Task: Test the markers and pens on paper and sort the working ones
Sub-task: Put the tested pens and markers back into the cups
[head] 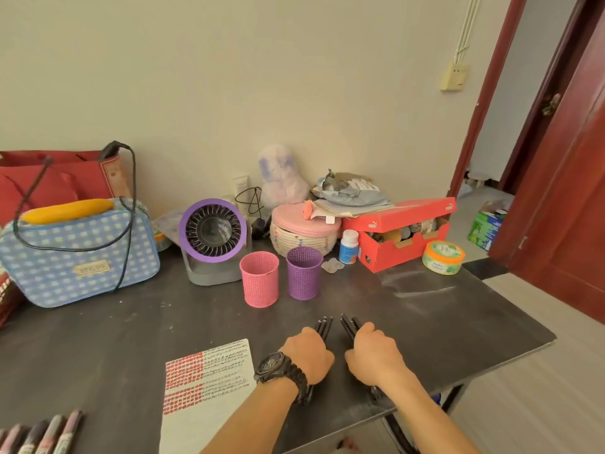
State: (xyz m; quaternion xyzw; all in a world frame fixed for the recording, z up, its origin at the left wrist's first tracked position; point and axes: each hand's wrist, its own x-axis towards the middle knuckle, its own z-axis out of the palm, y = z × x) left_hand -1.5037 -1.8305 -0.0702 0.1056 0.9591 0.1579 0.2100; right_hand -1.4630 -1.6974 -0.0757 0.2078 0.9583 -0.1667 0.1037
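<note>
1. Dark table [442, 316] against a cream wall. Red shoebox [406, 247] printed PUMA; blue checked bag [78, 257] with a tag reading roughly "ETALOO".
2. Black pens [323, 324], two bundles, lying near the table's front edge, just right of the marked paper [209, 381]. Long axes run away from the person, ends toward the pink cup [259, 278] and purple cup [304, 272].
3. Left hand [307, 352]: grip closed round the left bundle.
4. Right hand [373, 355]: grip closed round the right bundle.

Just one wide-angle head cam, looking forward and down across the dark table [131, 339] toward the wall [262, 77]. The left hand [306, 355] and right hand [376, 355], each gripping black pens [324, 326], sit close up at the bottom.
</note>
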